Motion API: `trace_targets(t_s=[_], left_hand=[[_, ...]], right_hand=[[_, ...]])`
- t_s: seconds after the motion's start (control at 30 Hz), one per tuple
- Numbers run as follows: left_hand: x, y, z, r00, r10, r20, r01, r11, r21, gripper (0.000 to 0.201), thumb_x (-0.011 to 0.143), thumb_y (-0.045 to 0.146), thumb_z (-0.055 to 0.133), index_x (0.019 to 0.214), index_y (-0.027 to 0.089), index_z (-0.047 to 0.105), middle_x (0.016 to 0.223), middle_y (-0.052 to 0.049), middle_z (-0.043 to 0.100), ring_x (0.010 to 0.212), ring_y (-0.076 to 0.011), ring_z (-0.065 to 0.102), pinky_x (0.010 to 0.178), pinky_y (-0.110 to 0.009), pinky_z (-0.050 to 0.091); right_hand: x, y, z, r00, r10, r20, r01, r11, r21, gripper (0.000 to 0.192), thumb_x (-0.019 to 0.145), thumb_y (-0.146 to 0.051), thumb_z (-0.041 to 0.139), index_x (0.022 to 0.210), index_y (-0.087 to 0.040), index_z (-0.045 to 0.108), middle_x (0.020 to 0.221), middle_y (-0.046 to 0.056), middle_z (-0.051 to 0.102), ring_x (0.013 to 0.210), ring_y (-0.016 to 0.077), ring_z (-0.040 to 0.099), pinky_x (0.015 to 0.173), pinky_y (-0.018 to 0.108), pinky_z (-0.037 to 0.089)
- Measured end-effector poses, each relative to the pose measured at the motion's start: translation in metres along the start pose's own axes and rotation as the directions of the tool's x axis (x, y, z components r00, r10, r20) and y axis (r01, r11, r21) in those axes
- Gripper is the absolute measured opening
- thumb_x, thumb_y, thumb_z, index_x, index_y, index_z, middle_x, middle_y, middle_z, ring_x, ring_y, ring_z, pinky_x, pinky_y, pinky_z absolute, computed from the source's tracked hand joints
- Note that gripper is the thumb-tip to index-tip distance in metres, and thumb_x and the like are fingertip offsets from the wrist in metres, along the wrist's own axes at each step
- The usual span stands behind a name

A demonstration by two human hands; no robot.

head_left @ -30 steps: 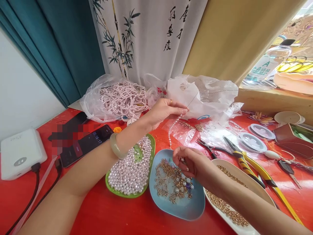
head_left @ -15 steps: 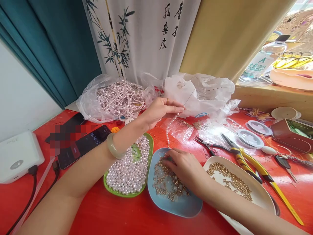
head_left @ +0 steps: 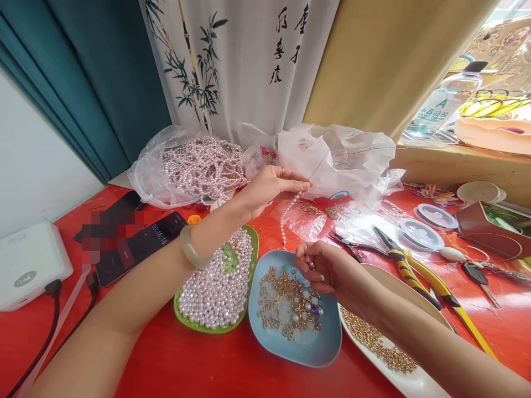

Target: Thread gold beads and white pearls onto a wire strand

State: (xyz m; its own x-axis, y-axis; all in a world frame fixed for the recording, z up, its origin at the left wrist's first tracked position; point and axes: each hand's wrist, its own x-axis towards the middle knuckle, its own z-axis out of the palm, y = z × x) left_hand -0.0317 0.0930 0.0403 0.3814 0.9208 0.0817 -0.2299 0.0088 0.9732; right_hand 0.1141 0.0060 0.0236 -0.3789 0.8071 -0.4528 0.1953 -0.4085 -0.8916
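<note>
Up out of the smooth blue dish [head_left: 294, 355] came the right hand [head_left: 327, 270], fingers half curled; I cannot tell if they hold something tiny. Left hand's [head_left: 269, 189] thumb and finger pinch the top of a string of small, round, shiny beads [head_left: 282, 224], which hangs near the dish. Below is a shiny red table [head_left: 166, 359]; behind hang soft, wavy curtains [head_left: 249, 72].

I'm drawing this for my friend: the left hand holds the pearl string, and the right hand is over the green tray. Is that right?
Not quite: the right hand is over the blue tray, as the head view shows. The green tray is farther left. The left hand does hold the pearl string.
</note>
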Motion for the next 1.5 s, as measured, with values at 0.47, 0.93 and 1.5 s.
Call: trace_targets(t_s=[0.47,0.93,1.5], left_hand=[[0.001,-0.001,-0.001,1.0,-0.001,-0.002,0.001,1.0,0.011,0.014,0.058,0.017,0.066,0.071,0.012,0.064,0.073,-0.004,0.062,0.07,-0.0096,0.053,0.073,-0.027,0.04],[0.001,-0.001,-0.001,1.0,0.011,0.0,-0.011,1.0,0.011,0.015,0.057,0.017,0.066,0.071,0.012,0.065,0.072,-0.004,0.062,0.069,-0.009,0.054,0.074,-0.027,0.04],[0.001,0.0,0.001,1.0,-0.002,-0.016,0.003,1.0,0.01,0.012,0.058,0.014,0.065,0.069,0.011,0.064,0.07,-0.004,0.062,0.067,-0.0088,0.053,0.072,-0.027,0.04]], right_hand=[[0.013,0.029,0.003,0.905,-0.411,0.106,0.184,0.156,-0.97,0.019,0.076,-0.017,0.043,0.074,-0.018,0.061,0.065,0.002,0.052,0.053,0.0103,0.046,0.047,0.023,0.024],[-0.003,0.001,-0.009,1.0,0.007,0.015,-0.01,0.968,0.251,0.01,0.069,-0.024,0.039,0.065,-0.017,0.045,0.06,-0.002,0.039,0.046,0.0066,0.032,0.04,0.019,0.026],[0.002,0.034,-0.003,0.925,-0.372,0.082,0.224,0.357,-0.907,0.017,0.077,-0.018,0.045,0.076,-0.02,0.062,0.075,0.003,0.058,0.06,0.0126,0.053,0.054,0.024,0.037]])
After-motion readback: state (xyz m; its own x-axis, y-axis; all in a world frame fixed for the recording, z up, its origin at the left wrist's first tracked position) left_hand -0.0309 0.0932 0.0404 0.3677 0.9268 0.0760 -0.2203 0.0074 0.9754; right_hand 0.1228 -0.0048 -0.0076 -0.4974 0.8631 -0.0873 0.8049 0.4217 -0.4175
